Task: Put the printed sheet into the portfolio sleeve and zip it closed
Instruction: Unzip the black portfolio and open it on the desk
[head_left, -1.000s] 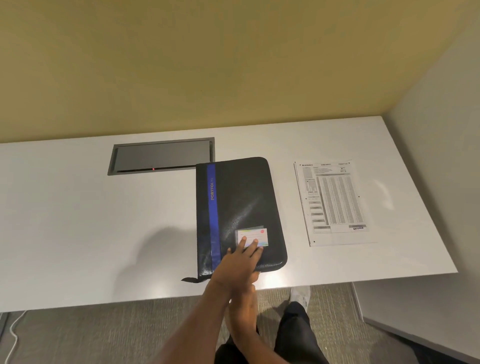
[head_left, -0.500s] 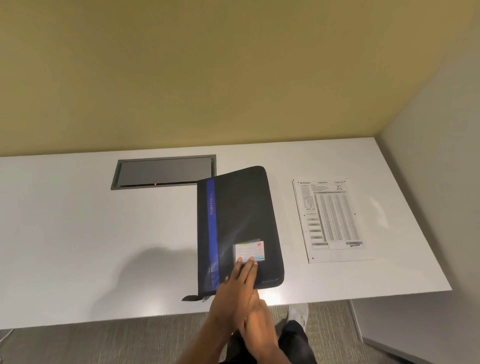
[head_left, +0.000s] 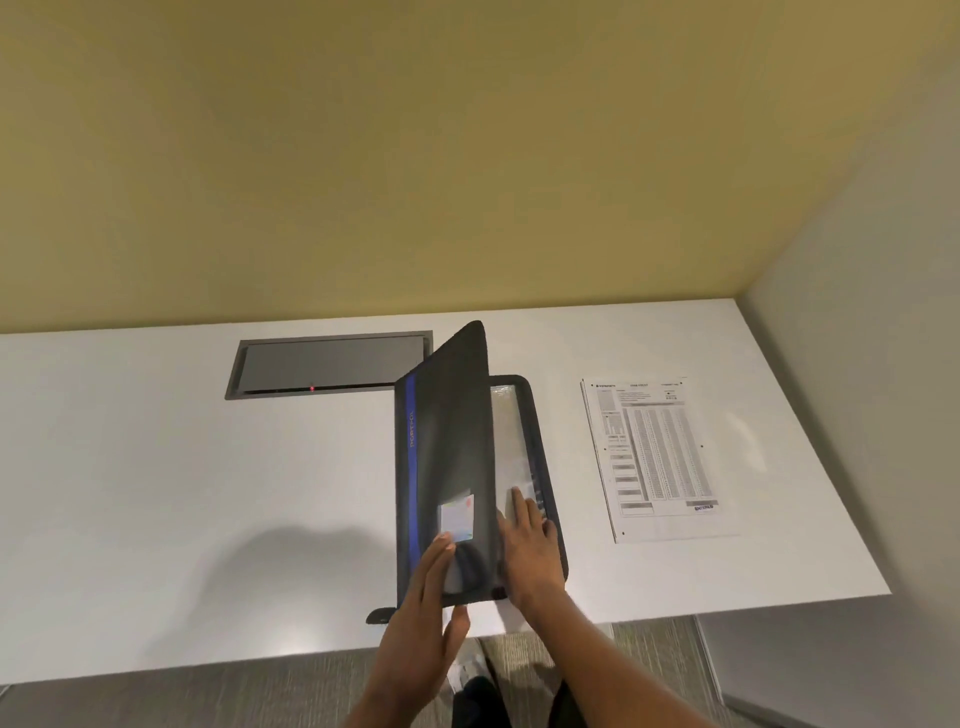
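Note:
The black portfolio (head_left: 441, 457) with a blue stripe lies near the front edge of the white table (head_left: 156, 493). Its front cover stands lifted almost upright, and a clear inner sleeve (head_left: 511, 436) shows beneath it. My left hand (head_left: 431, 603) grips the cover's lower corner, fingers on the outside by the small label and thumb under the edge. My right hand (head_left: 530, 545) rests flat, fingers apart, on the inner sleeve. The printed sheet (head_left: 657, 457) lies flat on the table to the right of the portfolio, untouched.
A grey recessed cable hatch (head_left: 332, 364) with a red light sits in the table behind the portfolio's left side. A yellow wall runs behind the table and a pale wall closes the right side. Carpet and my legs show below the table edge.
The portfolio cover has swung up from flat to almost upright in my left hand. My right hand has moved from under the left onto the inner sleeve.

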